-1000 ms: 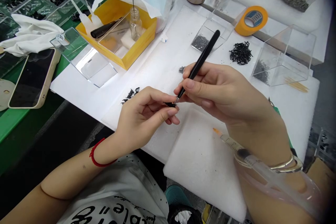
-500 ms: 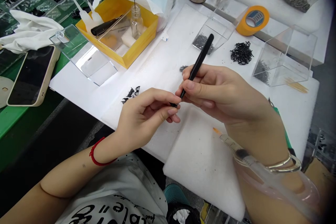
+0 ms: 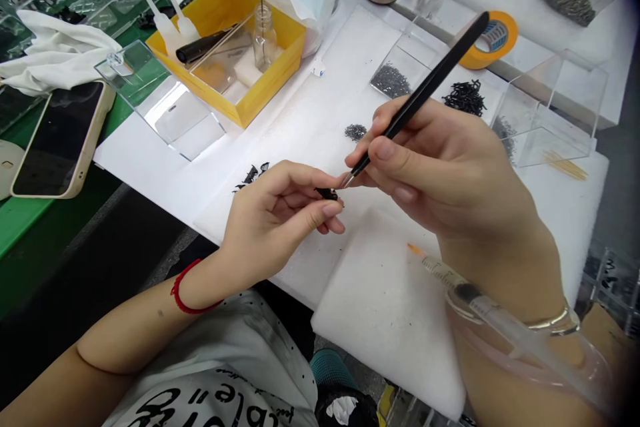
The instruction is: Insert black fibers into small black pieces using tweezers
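Between thumb and forefinger, my left hand (image 3: 285, 220) pinches a small black part (image 3: 327, 193), mostly covered by the fingers. My right hand (image 3: 430, 160) grips black tweezers (image 3: 417, 97) like a pen. Their metal tips point down-left and meet the edge of the black part. Just beyond the hands lies a small heap of dark grains (image 3: 355, 132) on the white foam sheet. Several black pieces (image 3: 251, 175) rest on the sheet left of my left hand. Under my right wrist, a syringe (image 3: 470, 293) with an orange tip lies on a folded foam pad (image 3: 385, 307).
A yellow box (image 3: 270, 93) holding a small glass bottle stands at the back left, near a phone (image 3: 57, 140). Further right are a clear tray of grains (image 3: 391, 80), a pile of black pieces (image 3: 465, 97), orange tape (image 3: 510, 30), toothpicks (image 3: 565, 165) and a clear box (image 3: 555, 107).
My right hand has shifted slightly right and tilted the tweezers lower, so their metal tips now show. More of the black part is visible in my left hand, which has hardly moved.
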Available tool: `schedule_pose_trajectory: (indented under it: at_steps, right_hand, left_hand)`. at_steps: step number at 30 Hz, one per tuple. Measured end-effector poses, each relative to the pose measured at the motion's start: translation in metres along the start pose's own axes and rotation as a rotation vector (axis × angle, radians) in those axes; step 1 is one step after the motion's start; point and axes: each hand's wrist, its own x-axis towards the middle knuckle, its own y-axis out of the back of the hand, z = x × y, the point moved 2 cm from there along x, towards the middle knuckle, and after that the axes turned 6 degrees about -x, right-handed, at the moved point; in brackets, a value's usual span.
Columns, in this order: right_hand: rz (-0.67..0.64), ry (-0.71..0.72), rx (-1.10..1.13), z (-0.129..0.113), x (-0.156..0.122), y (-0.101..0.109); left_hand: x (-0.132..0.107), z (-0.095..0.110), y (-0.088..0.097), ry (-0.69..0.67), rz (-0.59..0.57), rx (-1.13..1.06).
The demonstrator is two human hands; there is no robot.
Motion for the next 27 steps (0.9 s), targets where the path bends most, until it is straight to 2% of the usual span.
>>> schedule_pose_trajectory:
  at_steps: [5,11,27]
  right_hand:
    - [-0.014,0.044,-0.044,0.0009,-0.0011,-0.0015]
    - [-0.007,0.030,-0.091,0.0009,-0.0013,-0.0018]
    - [-0.038,0.028,-0.192,0.0009,-0.0002,-0.0010]
  left_hand:
    - [0.0000,0.0001,-0.0001,0.026,0.034,-0.003]
    - [0.0009,0.0003,-0.0008,0.038,0.049,0.010]
    - [-0.0001,-0.0003,-0.0004,0.025,0.034,0.020]
